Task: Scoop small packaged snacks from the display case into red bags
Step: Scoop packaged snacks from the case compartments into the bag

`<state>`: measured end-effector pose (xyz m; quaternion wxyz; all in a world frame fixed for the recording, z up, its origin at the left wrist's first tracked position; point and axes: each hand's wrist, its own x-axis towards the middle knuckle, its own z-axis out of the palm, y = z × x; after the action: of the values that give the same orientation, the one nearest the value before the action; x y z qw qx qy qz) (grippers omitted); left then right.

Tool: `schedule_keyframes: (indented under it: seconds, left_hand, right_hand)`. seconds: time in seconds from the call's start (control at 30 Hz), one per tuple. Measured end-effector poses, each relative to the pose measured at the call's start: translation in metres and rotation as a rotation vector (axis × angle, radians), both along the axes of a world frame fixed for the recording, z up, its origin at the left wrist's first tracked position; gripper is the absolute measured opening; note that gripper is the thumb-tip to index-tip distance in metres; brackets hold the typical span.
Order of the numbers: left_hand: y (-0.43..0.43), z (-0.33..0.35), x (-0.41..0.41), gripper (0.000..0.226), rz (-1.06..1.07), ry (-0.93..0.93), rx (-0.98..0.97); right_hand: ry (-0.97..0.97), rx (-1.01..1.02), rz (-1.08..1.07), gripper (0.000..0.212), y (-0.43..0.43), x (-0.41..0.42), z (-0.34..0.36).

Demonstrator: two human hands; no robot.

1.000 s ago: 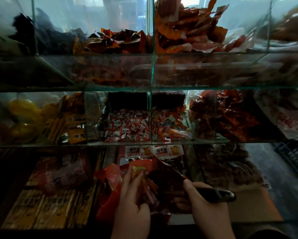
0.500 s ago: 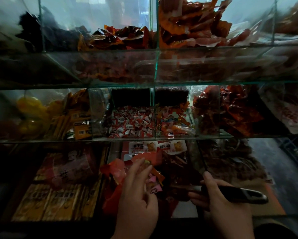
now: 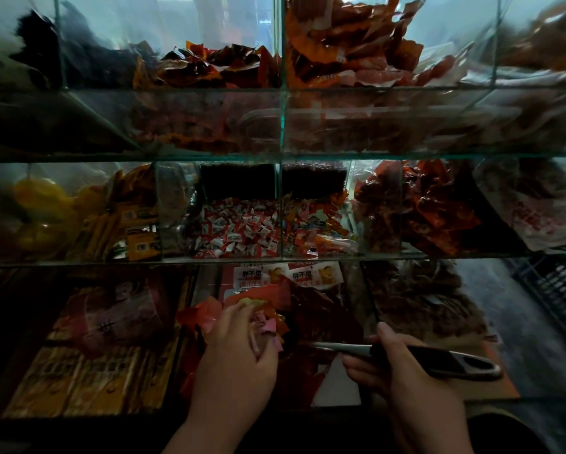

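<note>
Down in the bottom bay of the glass display case [image 3: 281, 263], the left hand [image 3: 239, 352] has its fingers curled round a clutch of pink and yellow snacks [image 3: 268, 326], right at the crumpled red bag [image 3: 196, 316], whose mouth it hides. The right hand [image 3: 403, 375] is wrapped tight on the dark handle of the scoop [image 3: 439, 362], metal end pointing left toward the bag. A glass shelf runs just above both hands, carrying red-and-white candies [image 3: 239, 227] and orange packets [image 3: 314, 227]. Yellow boxes [image 3: 88, 378] lie to the left, a black crate [image 3: 563, 290] far right.
</note>
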<state>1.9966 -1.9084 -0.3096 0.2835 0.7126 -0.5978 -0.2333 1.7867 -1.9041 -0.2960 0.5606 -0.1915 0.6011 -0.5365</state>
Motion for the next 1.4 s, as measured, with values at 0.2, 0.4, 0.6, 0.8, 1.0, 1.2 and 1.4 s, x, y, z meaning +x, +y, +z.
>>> schedule_keyframes:
  seconds: [0.2, 0.4, 0.6, 0.8, 1.0, 1.2, 1.4]
  left_hand:
    - [-0.017, -0.002, -0.011, 0.078, -0.024, -0.103, 0.191]
    - [-0.016, -0.013, -0.013, 0.062, -0.055, -0.122, 0.150]
    - [-0.007, -0.010, -0.017, 0.056, -0.066, -0.049, 0.017]
    - [-0.002, -0.005, -0.026, 0.054, -0.077, -0.050, -0.080]
    - [-0.002, 0.006, -0.034, 0.052, -0.109, -0.071, -0.171]
    - [-0.045, 0.025, -0.048, 0.048, -0.210, -0.091, -0.321]
    - [-0.127, 0.044, -0.066, 0.048, -0.373, -0.042, -0.269]
  right_hand:
    - [-0.046, 0.006, 0.029, 0.021, 0.005, 0.001, 0.023]
    - [-0.003, -0.081, 0.100, 0.023, 0.012, 0.010, 0.036]
    - [0.029, -0.143, 0.075, 0.019, 0.021, 0.010, 0.049]
    - [0.080, -0.249, 0.028, 0.005, 0.031, 0.009, 0.068]
    - [0.119, -0.332, -0.043, 0.012, 0.037, 0.004, 0.084]
    - [0.077, -0.394, -0.113, 0.010, 0.019, -0.004, 0.097]
    - [-0.095, -0.336, -0.189, 0.008, -0.032, -0.006, 0.089]
